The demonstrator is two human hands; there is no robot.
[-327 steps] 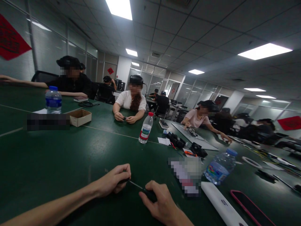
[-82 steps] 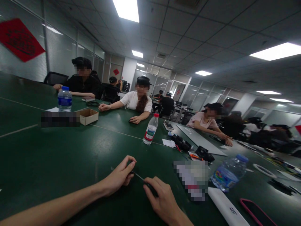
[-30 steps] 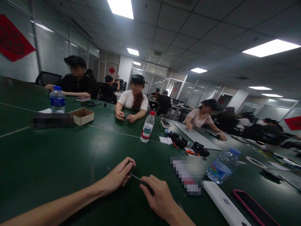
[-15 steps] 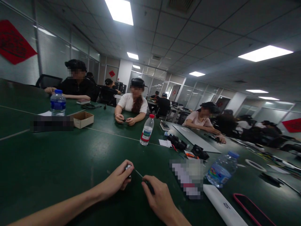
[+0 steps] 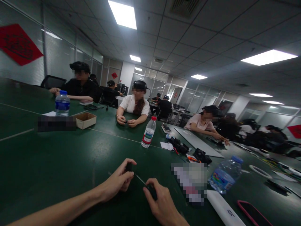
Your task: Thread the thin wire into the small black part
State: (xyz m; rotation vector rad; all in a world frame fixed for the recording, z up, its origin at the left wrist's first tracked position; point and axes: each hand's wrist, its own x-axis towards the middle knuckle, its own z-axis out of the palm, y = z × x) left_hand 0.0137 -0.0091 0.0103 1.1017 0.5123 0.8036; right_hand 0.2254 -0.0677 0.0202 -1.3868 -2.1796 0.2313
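My left hand (image 5: 117,182) pinches a small black part (image 5: 128,166) between thumb and fingers, just above the green table (image 5: 58,157). In my right hand (image 5: 161,204) is the dark handle of a thin screwdriver (image 5: 150,190). Its metal shaft (image 5: 140,180) slants up and to the left, and its tip meets the small part. Both hands are at the near edge of the table, close together.
A clear water bottle (image 5: 225,175) lies right of my hands, beside a white bar-shaped device (image 5: 223,212) and a pink-edged phone (image 5: 254,213). An upright red-capped bottle (image 5: 148,132), a blue-capped bottle (image 5: 62,103), a cardboard box (image 5: 86,120) and black parts (image 5: 181,146) stand farther off. Several people sit around the table.
My left hand has turned the small part slightly in its fingers; the screwdriver stays at it. The view has shifted a little as my head moved. A person opposite brought both hands back together.
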